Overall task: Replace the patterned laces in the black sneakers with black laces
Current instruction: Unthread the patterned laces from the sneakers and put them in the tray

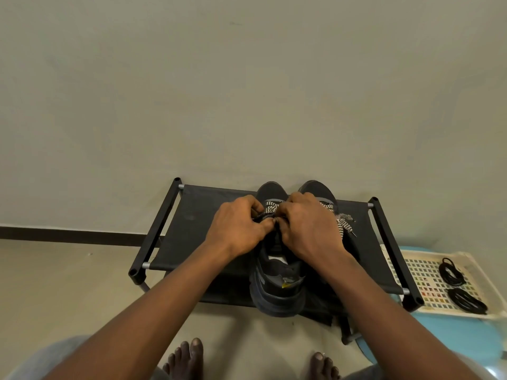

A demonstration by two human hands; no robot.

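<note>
Two black sneakers stand side by side on a low black fabric rack (192,223), toes toward the wall. The left sneaker (277,286) shows its heel and opening; the right sneaker (318,189) is mostly hidden under my right arm. Both carry black-and-white patterned laces (271,208); loose ends (343,223) trail off to the right. My left hand (236,229) and my right hand (307,226) meet over the left sneaker's lacing, fingers curled and pinching the patterned lace. Two coiled black laces (451,272), (466,300) lie in a tray at the right.
The cream perforated tray (422,281) sits on a light blue surface (452,341) right of the rack. A plain wall rises behind the rack, with a dark skirting strip (68,233) at the left. My bare feet (189,357) stand on the beige floor in front.
</note>
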